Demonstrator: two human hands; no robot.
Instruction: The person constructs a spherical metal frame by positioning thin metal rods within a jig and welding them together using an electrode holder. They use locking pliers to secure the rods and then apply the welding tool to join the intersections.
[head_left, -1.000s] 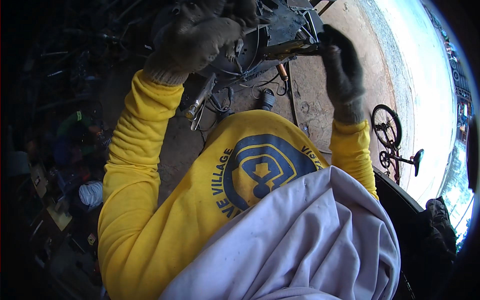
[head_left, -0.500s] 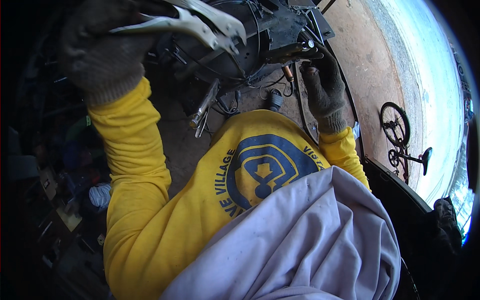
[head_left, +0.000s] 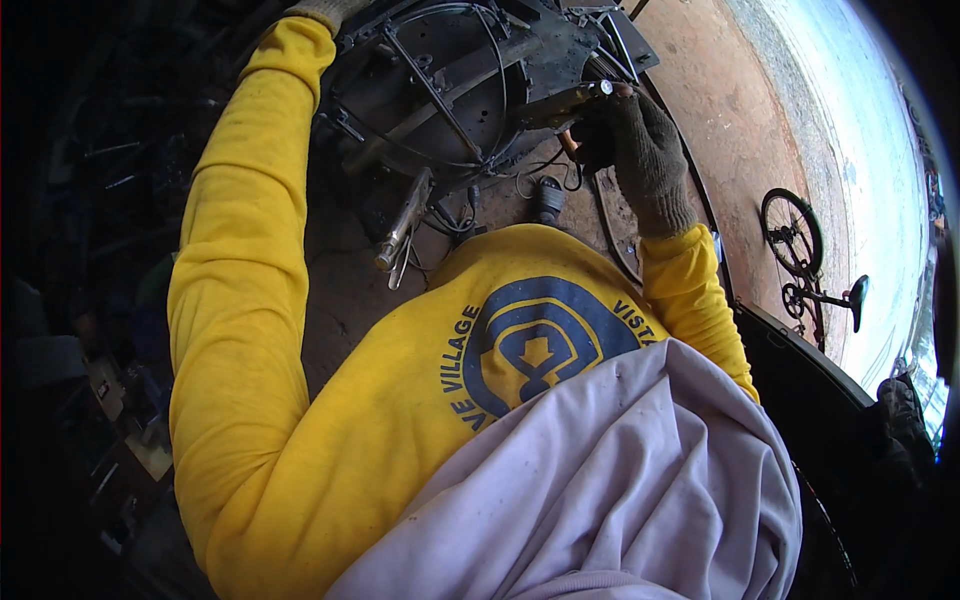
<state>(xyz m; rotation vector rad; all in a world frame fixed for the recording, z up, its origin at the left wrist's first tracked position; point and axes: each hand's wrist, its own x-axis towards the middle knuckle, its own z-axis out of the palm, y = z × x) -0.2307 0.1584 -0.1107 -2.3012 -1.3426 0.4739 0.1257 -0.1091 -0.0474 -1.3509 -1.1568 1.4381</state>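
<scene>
In the head view, the person's work is centring on a dark, round metal frame [head_left: 462,95] at the top of the picture, with bars and a curved rod crossing it. The left hand [head_left: 328,10] is reaching past the frame's left side; the upper edge is cutting off its fingers, so I cannot tell whether its grip is holding anything. The right hand [head_left: 645,150] is touching the round end of the upper pliers [head_left: 565,105], fingers curling beneath; I cannot tell whether its grip is closing around them.

The upper pliers are lying against the frame's lower right edge, and the lower pliers [head_left: 405,220] are hanging at its lower left, with no hand touching them. Both are apparently clamping there, though their jaws are not showing clearly. The work is looking partway along: the frame's parts are sitting together, but whether they are fixed for good is not showing, so what is remaining is unclear.
</scene>
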